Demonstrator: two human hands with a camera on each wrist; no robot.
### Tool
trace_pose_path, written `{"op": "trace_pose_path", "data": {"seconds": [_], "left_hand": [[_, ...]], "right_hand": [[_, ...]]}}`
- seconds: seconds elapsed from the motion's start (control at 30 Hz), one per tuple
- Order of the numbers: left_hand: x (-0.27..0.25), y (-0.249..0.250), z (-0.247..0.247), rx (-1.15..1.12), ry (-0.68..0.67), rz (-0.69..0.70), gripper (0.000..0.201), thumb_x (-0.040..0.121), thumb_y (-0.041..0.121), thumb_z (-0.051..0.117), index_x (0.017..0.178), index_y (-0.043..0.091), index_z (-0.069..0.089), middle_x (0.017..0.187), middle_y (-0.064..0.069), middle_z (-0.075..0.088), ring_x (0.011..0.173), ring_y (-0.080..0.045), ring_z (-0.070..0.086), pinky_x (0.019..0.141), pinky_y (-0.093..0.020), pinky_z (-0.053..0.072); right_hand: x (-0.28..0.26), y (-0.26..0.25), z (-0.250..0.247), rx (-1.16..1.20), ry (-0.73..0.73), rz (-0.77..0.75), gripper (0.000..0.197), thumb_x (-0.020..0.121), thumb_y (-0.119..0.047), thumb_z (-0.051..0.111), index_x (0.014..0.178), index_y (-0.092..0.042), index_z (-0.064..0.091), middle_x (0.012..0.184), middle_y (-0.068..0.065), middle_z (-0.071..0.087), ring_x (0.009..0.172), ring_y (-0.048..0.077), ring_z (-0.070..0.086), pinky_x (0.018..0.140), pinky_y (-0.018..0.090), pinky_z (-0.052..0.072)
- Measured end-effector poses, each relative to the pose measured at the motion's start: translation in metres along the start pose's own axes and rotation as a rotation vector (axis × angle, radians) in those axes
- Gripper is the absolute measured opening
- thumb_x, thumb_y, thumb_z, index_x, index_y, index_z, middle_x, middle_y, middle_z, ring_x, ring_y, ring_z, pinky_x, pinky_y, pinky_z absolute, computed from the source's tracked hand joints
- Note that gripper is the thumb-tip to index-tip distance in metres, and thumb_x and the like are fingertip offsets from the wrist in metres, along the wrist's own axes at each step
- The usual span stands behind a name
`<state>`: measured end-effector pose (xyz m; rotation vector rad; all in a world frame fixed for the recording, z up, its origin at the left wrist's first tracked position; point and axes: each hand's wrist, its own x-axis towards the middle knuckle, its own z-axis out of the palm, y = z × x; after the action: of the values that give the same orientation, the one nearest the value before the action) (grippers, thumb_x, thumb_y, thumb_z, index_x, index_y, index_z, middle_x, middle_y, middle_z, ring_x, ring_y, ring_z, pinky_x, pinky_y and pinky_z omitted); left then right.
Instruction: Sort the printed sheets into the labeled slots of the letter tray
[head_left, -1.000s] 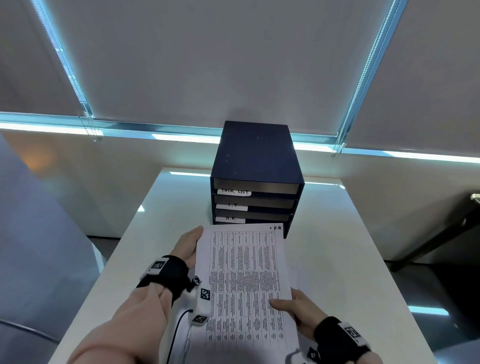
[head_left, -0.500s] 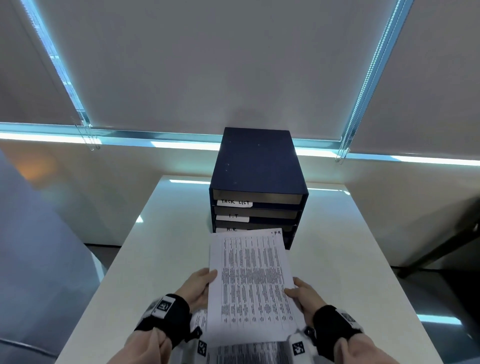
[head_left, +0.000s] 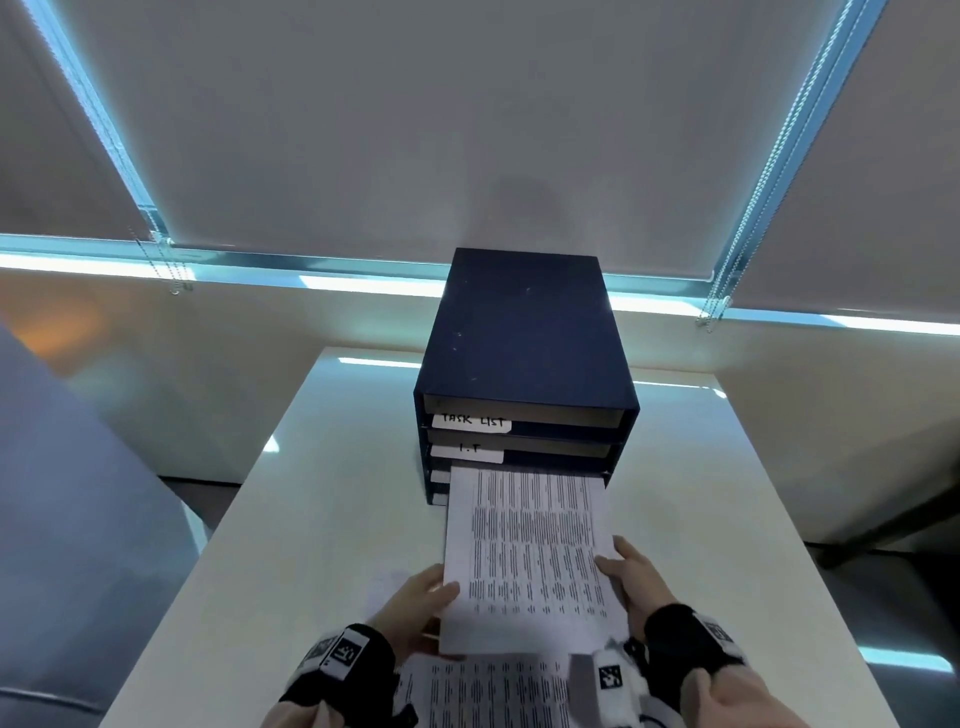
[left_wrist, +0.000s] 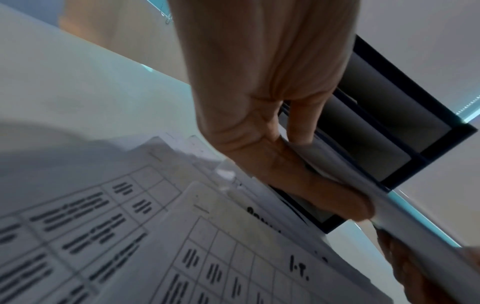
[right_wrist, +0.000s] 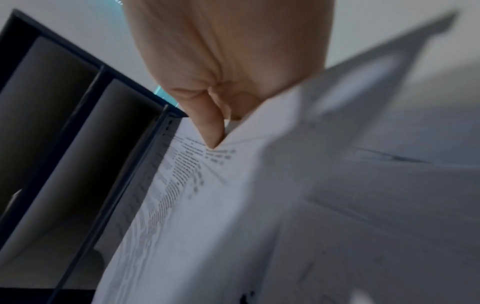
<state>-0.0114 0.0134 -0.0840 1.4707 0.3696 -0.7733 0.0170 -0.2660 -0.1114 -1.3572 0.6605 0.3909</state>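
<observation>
A dark blue letter tray stands at the middle of the white table, with slots labelled TASK LIST and I.T; lower labels are covered. A printed sheet has its far edge inside the third slot down. My left hand pinches the sheet's left edge, thumb on top. My right hand pinches its right edge. In the left wrist view the thumb and a finger clamp the sheet in front of the tray. In the right wrist view the sheet runs into the tray.
More printed sheets lie on the table under my wrists; one is marked I.T. Closed roller blinds hang behind the table. A grey surface sits to the left, a dark frame to the right.
Both hands have carried the sheet forward from over the table, and its far edge has gone into the third slot, covering the H.R. label.
</observation>
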Motion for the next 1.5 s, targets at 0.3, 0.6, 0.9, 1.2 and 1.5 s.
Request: {"op": "trace_pose_path", "data": {"seconds": [0.3,0.6,0.9,1.2,1.5], "left_hand": [[0.028,-0.004,-0.008,-0.09,0.149,0.132,0.028,0.101,0.022,0.042,0.12,0.005,0.052,0.092,-0.014,0.063,0.057,-0.02,0.059,0.056,-0.034,0.057],[0.074,0.021,-0.01,-0.323,0.219,0.197,0.02,0.098,0.012,0.047,0.117,0.007,0.053,0.098,-0.02,0.065,0.072,-0.027,0.059,0.061,-0.031,0.056],[0.065,0.057,-0.01,-0.229,0.105,0.202,0.025,0.096,0.007,0.049,0.12,0.006,0.052,0.101,-0.014,0.063,0.09,-0.029,0.059,0.077,-0.039,0.05],[0.017,-0.037,-0.026,1.078,0.146,0.23,0.017,0.081,0.039,0.065,0.09,0.03,0.054,0.085,0.012,0.054,0.079,-0.009,0.051,0.074,-0.022,0.044],[-0.027,-0.037,-0.018,0.59,0.045,0.339,0.019,0.081,0.017,0.072,0.073,0.019,0.054,0.056,0.01,0.049,0.052,-0.005,0.044,0.059,-0.023,0.034]], "right_hand": [[0.01,-0.038,0.041,0.078,-0.095,-0.078,0.029,0.097,-0.002,0.048,0.125,-0.011,0.049,0.115,0.013,0.062,0.097,0.029,0.062,0.09,0.041,0.048],[0.013,-0.03,0.027,0.079,-0.043,0.011,0.009,0.092,0.001,0.057,0.093,-0.004,0.05,0.074,0.015,0.062,0.038,0.014,0.051,0.034,0.019,0.043],[0.023,-0.059,0.062,0.36,-0.058,-0.073,0.019,0.098,0.006,0.038,0.105,-0.003,0.052,0.096,0.015,0.061,0.089,0.025,0.062,0.083,0.04,0.054],[-0.039,0.075,0.011,-0.517,0.121,-0.06,0.016,0.09,-0.006,0.051,0.09,-0.017,0.063,0.069,0.004,0.063,0.057,0.017,0.056,0.053,0.021,0.041],[-0.077,0.083,-0.005,-0.526,0.178,-0.148,0.053,0.077,-0.005,0.066,0.127,-0.012,0.047,0.113,0.009,0.045,0.097,0.023,0.049,0.083,0.027,0.039]]}}
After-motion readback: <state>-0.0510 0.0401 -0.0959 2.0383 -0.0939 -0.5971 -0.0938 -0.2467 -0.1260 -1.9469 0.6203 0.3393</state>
